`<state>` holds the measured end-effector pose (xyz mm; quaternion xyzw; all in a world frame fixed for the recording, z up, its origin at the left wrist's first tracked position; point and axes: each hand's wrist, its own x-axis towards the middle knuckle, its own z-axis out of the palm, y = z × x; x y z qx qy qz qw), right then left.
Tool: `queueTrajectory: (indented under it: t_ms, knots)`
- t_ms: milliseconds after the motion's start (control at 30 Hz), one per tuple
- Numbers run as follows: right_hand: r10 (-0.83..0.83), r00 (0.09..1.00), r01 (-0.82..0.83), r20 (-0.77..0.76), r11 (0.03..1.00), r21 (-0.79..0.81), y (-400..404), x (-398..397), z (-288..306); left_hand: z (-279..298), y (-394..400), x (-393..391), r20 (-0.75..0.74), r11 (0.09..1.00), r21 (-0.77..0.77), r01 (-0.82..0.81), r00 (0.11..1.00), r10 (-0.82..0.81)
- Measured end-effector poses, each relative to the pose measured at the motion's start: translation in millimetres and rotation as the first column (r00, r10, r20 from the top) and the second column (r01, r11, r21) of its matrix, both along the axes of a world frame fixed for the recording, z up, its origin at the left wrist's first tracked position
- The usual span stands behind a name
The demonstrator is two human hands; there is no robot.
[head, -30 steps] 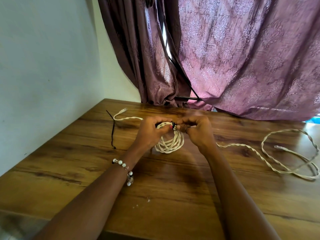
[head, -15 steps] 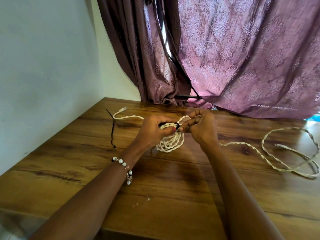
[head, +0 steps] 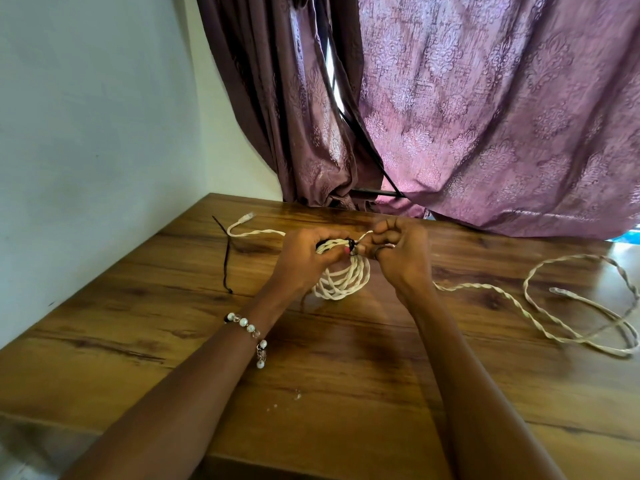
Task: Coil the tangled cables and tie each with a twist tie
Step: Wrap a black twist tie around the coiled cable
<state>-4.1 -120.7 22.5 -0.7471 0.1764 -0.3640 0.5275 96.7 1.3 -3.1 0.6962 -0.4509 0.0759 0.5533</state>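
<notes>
Coiled white braided cable [head: 341, 284] is held between the two hands, just above the wooden table [head: 346, 393]; the lower loops hang below the knuckles. A black twist tie [head: 350, 243] is wrapped over the top of the bundle, at the meeting point of the fingertips.

Left hand [head: 304, 259]: fingers curled round the top of the coil, clamping the loops together. Right hand [head: 398, 252]: fingertips pinched at the tie; which end is held cannot be told.

A free plug end [head: 246, 216] trails beyond the left hand. A second black twist tie [head: 227, 258] lies on the table, left of the left hand. A loose, uncoiled white cable [head: 571, 306] sprawls well out to the right of the right hand. Purple curtain [head: 485, 116] hangs beyond both hands.

Risks, as judged: if the left grip is relaxed before the tie is fully twisted, the springy loops are likely to fan open. A tie twisted too few turns may unwind. The trailing plug end may be left outside the bundle.
</notes>
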Motion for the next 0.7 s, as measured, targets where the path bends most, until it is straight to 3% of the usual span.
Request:
queueTrajectory:
  t_ms: [700]
  knots:
    - [-0.076,0.997,0.072,-0.006,0.961,-0.268,-1.1,5.7,-8.4,-2.1,0.2,0.9,-0.024,0.999,-0.040,-0.003,1.000,0.002]
